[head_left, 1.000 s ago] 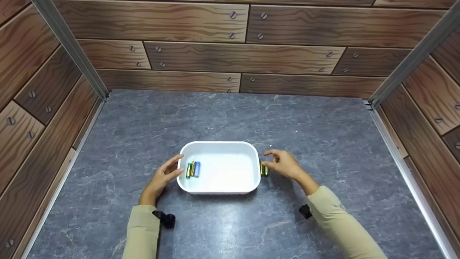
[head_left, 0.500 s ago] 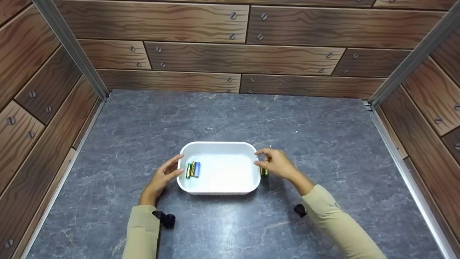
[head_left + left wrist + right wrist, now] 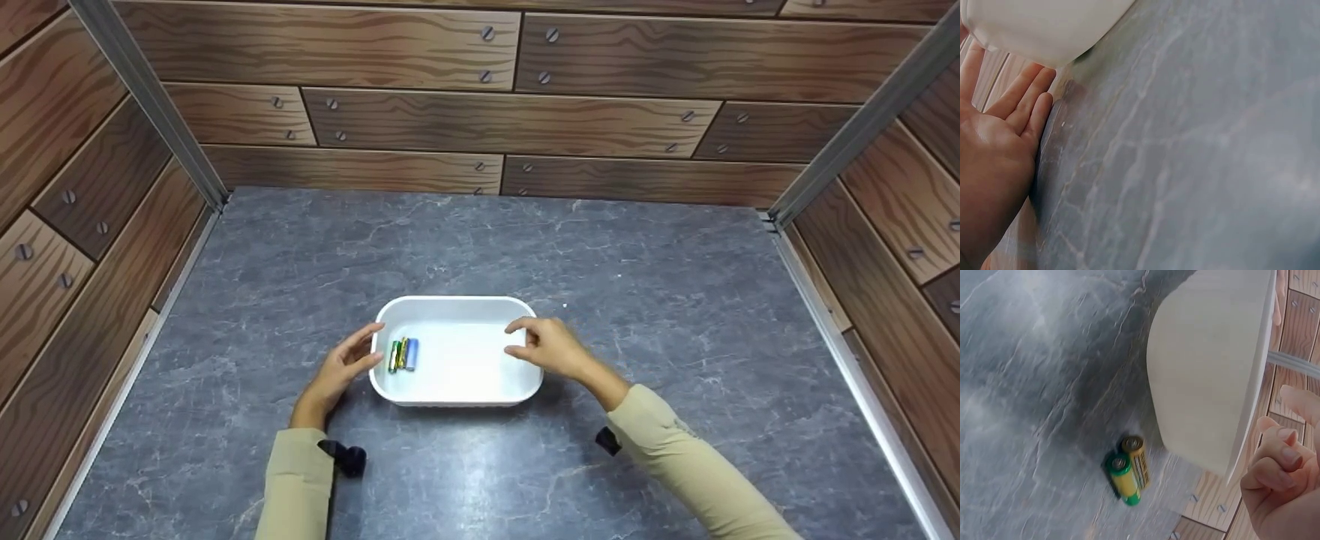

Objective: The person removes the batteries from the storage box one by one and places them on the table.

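A white plastic tub [image 3: 461,375] stands on the table. Inside, toward its left end, lie a green battery [image 3: 393,356], a gold one [image 3: 403,352] and a blue one [image 3: 412,354], side by side. The left hand [image 3: 334,375] touches the tub's left rim, its fingers nearly straight in the left wrist view. Over the tub's right end hovers the right hand [image 3: 559,351], thumb and forefinger apart with nothing between them. The right wrist view shows a green-and-yellow battery [image 3: 1124,481] and a gold battery [image 3: 1139,464] beside the tub, both hidden in the head view.
Wood-patterned walls [image 3: 420,116] with metal corner posts [image 3: 154,101] enclose the grey marbled tabletop [image 3: 465,247]. A small black device [image 3: 349,457] is at the left wrist and another [image 3: 608,441] at the right wrist.
The right hand has moved left from above the batteries outside the tub to over the tub's right end. The left hand, the tub and the batteries inside it have stayed put.
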Motion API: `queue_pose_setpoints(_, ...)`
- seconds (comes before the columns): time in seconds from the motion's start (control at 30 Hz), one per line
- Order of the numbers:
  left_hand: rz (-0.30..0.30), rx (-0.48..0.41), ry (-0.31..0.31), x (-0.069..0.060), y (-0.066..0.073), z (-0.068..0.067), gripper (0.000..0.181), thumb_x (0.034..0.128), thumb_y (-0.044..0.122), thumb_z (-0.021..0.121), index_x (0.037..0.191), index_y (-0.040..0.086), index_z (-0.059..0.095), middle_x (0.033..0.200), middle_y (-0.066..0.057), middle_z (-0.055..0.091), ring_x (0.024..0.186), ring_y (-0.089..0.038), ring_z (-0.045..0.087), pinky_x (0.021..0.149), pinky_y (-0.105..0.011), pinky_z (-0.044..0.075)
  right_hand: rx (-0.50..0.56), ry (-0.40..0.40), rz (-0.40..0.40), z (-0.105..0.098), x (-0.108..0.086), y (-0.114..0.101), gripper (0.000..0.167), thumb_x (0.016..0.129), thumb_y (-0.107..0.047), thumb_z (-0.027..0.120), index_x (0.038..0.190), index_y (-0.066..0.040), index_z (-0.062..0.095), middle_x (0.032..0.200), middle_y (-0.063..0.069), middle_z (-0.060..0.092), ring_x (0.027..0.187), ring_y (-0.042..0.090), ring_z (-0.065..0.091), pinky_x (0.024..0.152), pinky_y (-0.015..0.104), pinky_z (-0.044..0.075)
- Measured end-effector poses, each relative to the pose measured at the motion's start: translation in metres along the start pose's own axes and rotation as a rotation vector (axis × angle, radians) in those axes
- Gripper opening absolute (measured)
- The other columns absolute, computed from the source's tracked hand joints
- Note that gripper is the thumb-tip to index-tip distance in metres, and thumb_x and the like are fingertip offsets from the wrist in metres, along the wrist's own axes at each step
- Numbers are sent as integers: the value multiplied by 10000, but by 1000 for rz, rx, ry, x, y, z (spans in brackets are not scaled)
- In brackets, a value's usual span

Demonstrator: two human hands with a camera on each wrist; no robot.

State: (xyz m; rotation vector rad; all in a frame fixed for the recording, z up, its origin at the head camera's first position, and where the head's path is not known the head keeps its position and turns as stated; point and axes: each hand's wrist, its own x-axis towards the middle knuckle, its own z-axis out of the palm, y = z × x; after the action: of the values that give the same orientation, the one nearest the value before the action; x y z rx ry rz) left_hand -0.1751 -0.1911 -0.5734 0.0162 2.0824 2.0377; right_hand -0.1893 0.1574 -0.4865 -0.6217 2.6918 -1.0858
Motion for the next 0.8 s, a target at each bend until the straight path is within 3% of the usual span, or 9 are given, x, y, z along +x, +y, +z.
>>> queue_pose_setpoints(0.43,14,-12,15,0,-1,1,545,903,23,627,1421,31,458,1484,-191,452,1308,-266,493,953,-153,445,-46,-49,-41,25,9,-19,285,852,-182,722,1085,-22,686,603,9,520,536,46,389,526,165,319)
queue_pose_setpoints(0.8,14,-6,5,-1,0,1,543,908,25,620,1424,37,454,1469,-205,464,1320,-298,484,951,-158,441,-111,-104,-85,47,16,-27,277,865,-220,709,1081,-47,685,631,51,567,561,48,393,569,191,341)
